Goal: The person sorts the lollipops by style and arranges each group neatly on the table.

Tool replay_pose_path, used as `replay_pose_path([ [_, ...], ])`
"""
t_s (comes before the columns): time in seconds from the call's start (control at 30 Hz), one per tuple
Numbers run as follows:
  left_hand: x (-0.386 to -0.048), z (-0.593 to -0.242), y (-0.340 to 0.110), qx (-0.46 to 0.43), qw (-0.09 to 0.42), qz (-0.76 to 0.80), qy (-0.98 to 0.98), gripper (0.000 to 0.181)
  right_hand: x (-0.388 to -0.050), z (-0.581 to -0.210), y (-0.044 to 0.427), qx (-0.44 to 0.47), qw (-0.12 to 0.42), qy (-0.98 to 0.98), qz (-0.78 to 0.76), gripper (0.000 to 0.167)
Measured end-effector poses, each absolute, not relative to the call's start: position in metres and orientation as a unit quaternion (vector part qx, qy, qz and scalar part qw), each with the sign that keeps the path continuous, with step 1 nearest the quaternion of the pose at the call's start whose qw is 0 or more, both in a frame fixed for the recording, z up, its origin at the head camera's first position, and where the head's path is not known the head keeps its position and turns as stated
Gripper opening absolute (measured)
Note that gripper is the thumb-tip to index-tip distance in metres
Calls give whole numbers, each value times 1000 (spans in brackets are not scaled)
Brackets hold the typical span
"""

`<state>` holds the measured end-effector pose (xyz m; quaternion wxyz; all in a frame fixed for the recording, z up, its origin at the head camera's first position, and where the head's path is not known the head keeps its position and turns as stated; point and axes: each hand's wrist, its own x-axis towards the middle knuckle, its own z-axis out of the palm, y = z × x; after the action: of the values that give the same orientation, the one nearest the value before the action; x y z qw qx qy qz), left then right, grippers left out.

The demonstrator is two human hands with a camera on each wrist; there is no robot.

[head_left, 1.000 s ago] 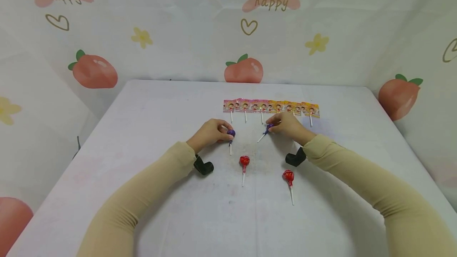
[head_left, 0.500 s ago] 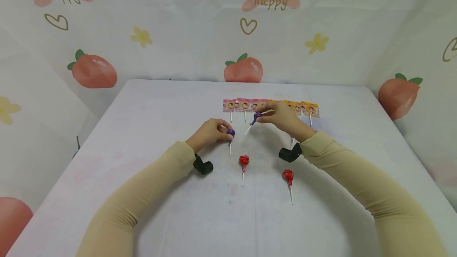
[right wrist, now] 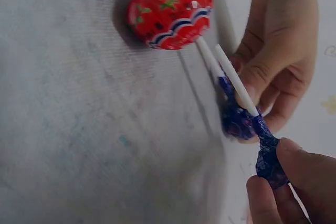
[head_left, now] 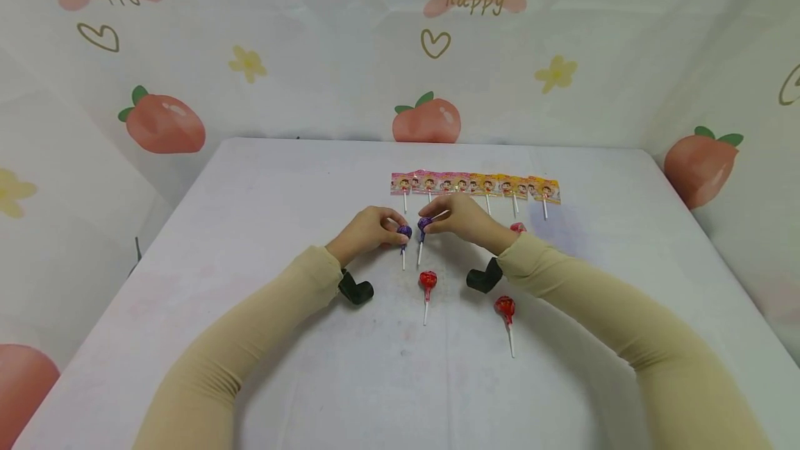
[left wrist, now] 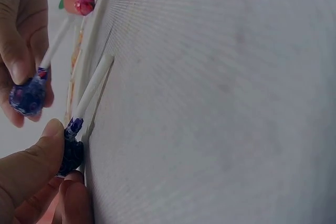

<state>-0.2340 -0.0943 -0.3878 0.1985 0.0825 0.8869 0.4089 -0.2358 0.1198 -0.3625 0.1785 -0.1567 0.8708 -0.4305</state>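
My left hand (head_left: 370, 233) pinches the head of a purple-wrapped lollipop (head_left: 404, 232) between thumb and fingers. Its white stick points toward me and, in the left wrist view, lies close to the table. Just to the right, my right hand (head_left: 465, 221) pinches a second purple lollipop (head_left: 424, 223) by its head, stick also pointing toward me. In the left wrist view this second lollipop (left wrist: 27, 98) looks raised off the table. A small gap separates the two heads. Nearer me lies a red-wrapped lollipop (head_left: 428, 280), with another red lollipop (head_left: 504, 307) to its right.
A row of flat lollipops in pink and yellow wrappers (head_left: 514, 186) lies behind the hands. Past the right cuff shows part of a pinkish-red lollipop (head_left: 518, 227). Something red is mostly hidden under the left hand. The white table (head_left: 300, 172) meets a peach-print cloth backdrop (head_left: 337, 75).
My right hand has carried its purple lollipop leftward, beside the other purple one, and its stick has turned to point more toward me. The left hand has stayed in place.
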Motion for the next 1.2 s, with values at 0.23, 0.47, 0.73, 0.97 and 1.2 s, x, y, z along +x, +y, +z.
replay_pose_path([
  [0.23,-234,-388,-94,82,200,409,887,28,-235,-371,114,-152,193,869,-431,28],
  [0.47,-234,-387,-93,79,199,401,891,28,-233,-374,108,-155,191,879,-409,27],
  [0.73,-234,-386,-93,82,199,390,895,29,-235,-378,105,-169,173,890,-387,27],
  [0.97,-234,-386,-93,89,195,386,897,29,-234,-377,105,-174,170,889,-389,26],
  [1.2,-234,-386,-93,89,194,389,896,29,-233,-375,105,-170,178,887,-391,27],
])
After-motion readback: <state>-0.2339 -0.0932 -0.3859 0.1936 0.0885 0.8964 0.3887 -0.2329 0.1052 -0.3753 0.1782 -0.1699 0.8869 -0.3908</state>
